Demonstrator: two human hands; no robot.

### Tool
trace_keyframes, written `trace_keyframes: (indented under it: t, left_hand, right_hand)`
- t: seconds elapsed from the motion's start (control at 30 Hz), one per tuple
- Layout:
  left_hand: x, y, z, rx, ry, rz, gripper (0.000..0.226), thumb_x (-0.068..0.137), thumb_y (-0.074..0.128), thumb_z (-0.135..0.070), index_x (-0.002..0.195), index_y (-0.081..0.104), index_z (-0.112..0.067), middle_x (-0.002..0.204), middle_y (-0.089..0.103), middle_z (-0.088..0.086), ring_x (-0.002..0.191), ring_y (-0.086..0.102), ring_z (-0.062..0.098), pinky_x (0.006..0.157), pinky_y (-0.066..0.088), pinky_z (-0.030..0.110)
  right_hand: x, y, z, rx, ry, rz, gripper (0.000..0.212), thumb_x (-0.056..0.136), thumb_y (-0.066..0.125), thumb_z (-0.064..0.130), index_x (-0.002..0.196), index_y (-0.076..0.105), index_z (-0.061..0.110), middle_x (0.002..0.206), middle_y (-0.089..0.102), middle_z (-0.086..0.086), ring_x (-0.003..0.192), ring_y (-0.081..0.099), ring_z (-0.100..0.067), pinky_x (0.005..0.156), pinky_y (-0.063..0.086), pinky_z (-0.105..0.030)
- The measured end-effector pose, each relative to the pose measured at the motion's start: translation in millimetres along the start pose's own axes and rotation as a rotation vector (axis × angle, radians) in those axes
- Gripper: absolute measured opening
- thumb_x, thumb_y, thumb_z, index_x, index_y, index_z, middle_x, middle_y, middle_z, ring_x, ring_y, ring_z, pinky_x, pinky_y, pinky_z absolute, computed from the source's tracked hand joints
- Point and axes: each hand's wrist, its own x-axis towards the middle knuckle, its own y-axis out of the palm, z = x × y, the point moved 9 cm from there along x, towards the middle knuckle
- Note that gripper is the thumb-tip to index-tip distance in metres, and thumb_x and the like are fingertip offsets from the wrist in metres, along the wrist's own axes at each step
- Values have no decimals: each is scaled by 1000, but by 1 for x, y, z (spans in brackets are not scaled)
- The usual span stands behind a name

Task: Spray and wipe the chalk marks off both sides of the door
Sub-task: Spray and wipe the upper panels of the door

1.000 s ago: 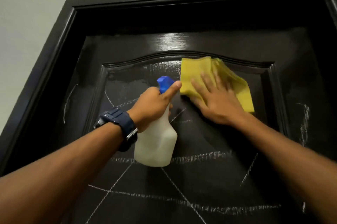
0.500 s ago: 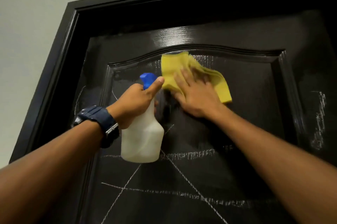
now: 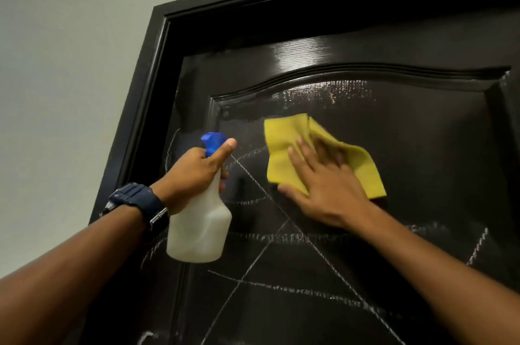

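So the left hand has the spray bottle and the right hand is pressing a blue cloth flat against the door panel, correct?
Not quite: the cloth is yellow, not blue. The head view shows the left hand gripping the spray bottle and the right hand pressing the cloth flat on the door panel.

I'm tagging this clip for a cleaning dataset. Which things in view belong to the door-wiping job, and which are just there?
Part of the job:
- door with chalk marks
- yellow cloth, pressed flat by the right hand
- spray bottle, gripped by the left hand

Just there:
- wristwatch
- door frame
- wall
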Motion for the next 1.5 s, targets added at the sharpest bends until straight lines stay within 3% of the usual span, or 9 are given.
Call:
trace_keyframes:
  t: [0.13,0.3,0.47,0.7,0.87,1.03,1.23,1.37,1.5]
  left_hand:
    - [17,-24,9,-79,33,-13,56,93,55,-62,88,62,-7,76,67,11,59,63,18,61,56,31]
    - [36,-54,20,-139,97,18,52,96,53,-59,86,59,-8,78,65,12,56,61,16,52,55,24]
    - [50,-81,34,-142,164,123,66,97,48,-59,117,61,3,82,66,11,65,63,18,59,57,26]
    - [72,-71,58,-221,140,175,59,95,51,-62,96,64,-4,82,67,15,64,63,22,62,56,32]
    - [78,-75,65,-238,159,149,67,90,53,-70,83,66,-5,79,73,19,65,66,26,75,59,45]
    - [73,-91,56,-204,211,163,65,96,46,-65,87,64,-4,75,69,14,67,65,25,81,58,45]
    - [81,-102,46,-190,230,158,65,94,48,-67,84,66,-5,74,70,11,65,64,24,74,55,39]
    - [75,-98,55,-171,207,117,65,95,48,-65,83,66,-4,77,72,17,63,65,22,73,56,39]
    - [68,-103,74,-172,164,131,69,94,49,-68,83,67,-2,85,73,22,67,66,25,77,58,44]
  right_hand:
    - [56,-15,-7,-44,146,-46,91,88,2,83,161,-7,28,166,-20,0,151,-26,-25,122,-13,-52]
    - [-12,30,57,-136,-7,10,96,89,8,84,161,-2,22,167,-17,-6,152,-23,-28,124,-2,-54]
    - [5,35,71,-138,20,109,93,81,-8,86,156,-23,32,161,-36,6,147,-35,-20,123,-11,-50]
    - [147,-7,76,-77,209,-93,88,92,10,80,161,-2,26,168,-13,-3,153,-20,-27,123,-11,-52]
    - [65,44,148,-160,-37,-33,98,89,17,82,162,3,18,168,-9,-10,154,-13,-31,124,-2,-52]
    - [3,71,169,-134,-106,118,97,90,17,84,160,-13,24,165,-25,-1,153,-20,-22,125,4,-48]
    - [90,40,161,-107,2,93,104,76,-15,85,161,-5,26,166,-21,2,150,-29,-20,123,-6,-52]
    - [183,11,148,-182,126,41,101,85,2,80,161,0,13,169,-10,-6,153,-19,-26,123,-9,-52]
    - [155,30,166,-164,139,10,107,86,3,81,160,3,4,168,-4,-13,154,-15,-31,123,-8,-54]
